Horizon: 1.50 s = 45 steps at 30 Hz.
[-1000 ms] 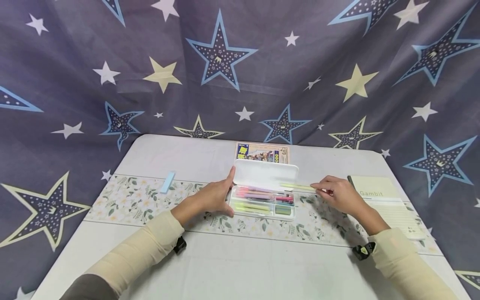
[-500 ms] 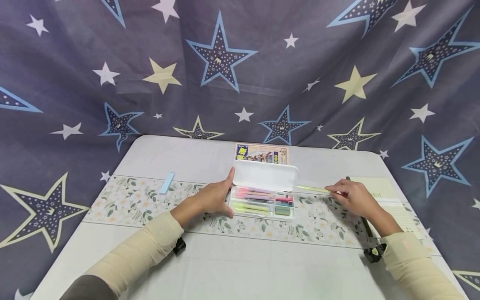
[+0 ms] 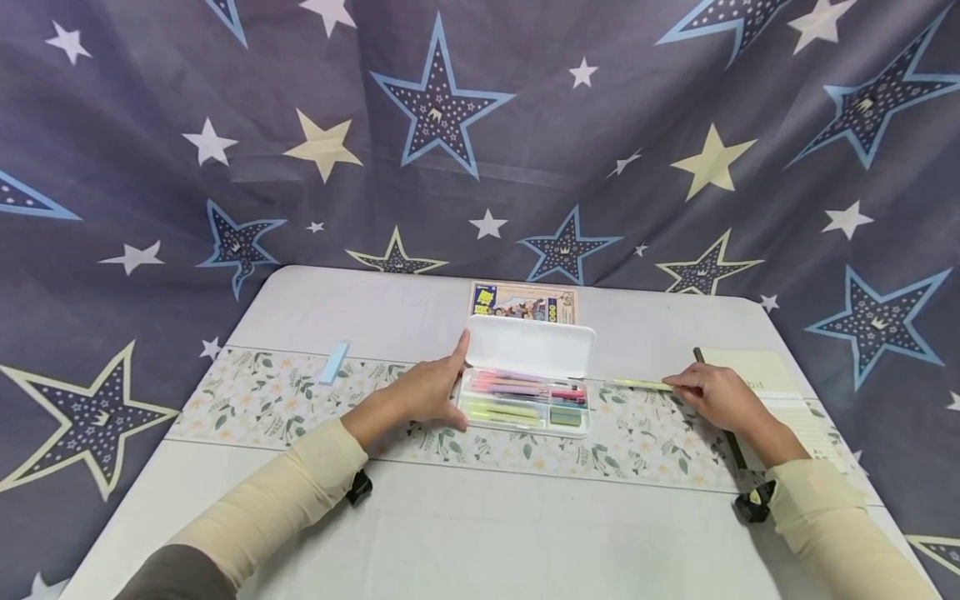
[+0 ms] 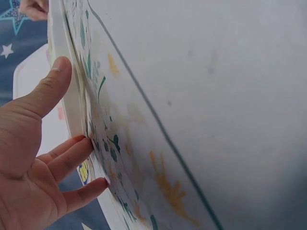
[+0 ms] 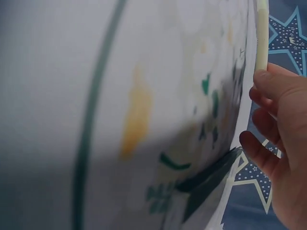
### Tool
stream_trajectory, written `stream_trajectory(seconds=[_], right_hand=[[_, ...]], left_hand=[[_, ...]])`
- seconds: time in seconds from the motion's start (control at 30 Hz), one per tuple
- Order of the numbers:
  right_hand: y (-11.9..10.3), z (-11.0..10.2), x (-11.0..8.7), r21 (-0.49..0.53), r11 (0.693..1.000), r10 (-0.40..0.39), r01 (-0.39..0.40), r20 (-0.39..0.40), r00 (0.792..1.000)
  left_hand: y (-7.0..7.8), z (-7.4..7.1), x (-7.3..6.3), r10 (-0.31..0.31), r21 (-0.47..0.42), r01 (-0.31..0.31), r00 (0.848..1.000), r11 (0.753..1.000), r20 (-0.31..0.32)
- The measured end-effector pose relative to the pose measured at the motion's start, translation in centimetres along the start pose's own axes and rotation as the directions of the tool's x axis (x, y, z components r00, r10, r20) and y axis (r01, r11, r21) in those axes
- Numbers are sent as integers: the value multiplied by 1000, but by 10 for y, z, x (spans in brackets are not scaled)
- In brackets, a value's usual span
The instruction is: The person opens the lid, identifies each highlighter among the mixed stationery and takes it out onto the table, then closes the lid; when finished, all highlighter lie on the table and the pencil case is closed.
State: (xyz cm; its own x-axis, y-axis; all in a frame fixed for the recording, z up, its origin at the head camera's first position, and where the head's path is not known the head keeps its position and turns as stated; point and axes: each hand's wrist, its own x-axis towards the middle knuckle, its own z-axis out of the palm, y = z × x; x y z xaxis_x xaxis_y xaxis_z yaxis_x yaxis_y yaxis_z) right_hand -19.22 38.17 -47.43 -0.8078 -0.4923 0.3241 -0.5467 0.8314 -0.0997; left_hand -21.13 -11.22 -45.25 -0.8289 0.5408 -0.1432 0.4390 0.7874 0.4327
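A white pencil case (image 3: 531,347) lies with its lid raised in the middle of the table. Inside are pink and red pens (image 3: 517,387), yellow pens (image 3: 504,412) and a green block (image 3: 566,416) in a small compartment. My left hand (image 3: 422,393) rests at the case's left end, thumb at the near corner, a finger along the lid's edge; its fingers look straight in the left wrist view. To the right of the case, my right hand (image 3: 718,402) pinches a slim yellow pen (image 3: 637,384) by one end, between thumb and finger in the right wrist view.
A pale notebook (image 3: 787,408) with a dark spine lies at the right, partly under my right hand and forearm. A light blue strip (image 3: 334,363) lies at the left. Behind the case is a printed booklet (image 3: 525,302). A star-patterned curtain (image 3: 480,133) hangs behind the table.
My right hand has carried the yellow pen rightward, away from the case and toward the notebook, most of it in the first half second. My left hand has stayed at the case.
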Motion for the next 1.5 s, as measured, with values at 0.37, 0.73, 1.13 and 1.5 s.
stream_trajectory(seconds=[0.37,0.73,1.13,1.5], right_hand=[[4,2,0,-33,998,59,-56,94,994],[2,-1,3,-46,997,75,-70,125,989],[-8,-13,12,-35,994,103,-100,70,992],[-40,-17,42,32,999,-7,7,18,1000]], left_hand=[[2,-1,-1,-1,0,1,1000,1000,8],[3,-3,0,-12,3,12,1000,1000,20],[4,-4,-2,-18,-5,18,1000,1000,16],[3,-2,-1,-10,-1,10,1000,1000,12]])
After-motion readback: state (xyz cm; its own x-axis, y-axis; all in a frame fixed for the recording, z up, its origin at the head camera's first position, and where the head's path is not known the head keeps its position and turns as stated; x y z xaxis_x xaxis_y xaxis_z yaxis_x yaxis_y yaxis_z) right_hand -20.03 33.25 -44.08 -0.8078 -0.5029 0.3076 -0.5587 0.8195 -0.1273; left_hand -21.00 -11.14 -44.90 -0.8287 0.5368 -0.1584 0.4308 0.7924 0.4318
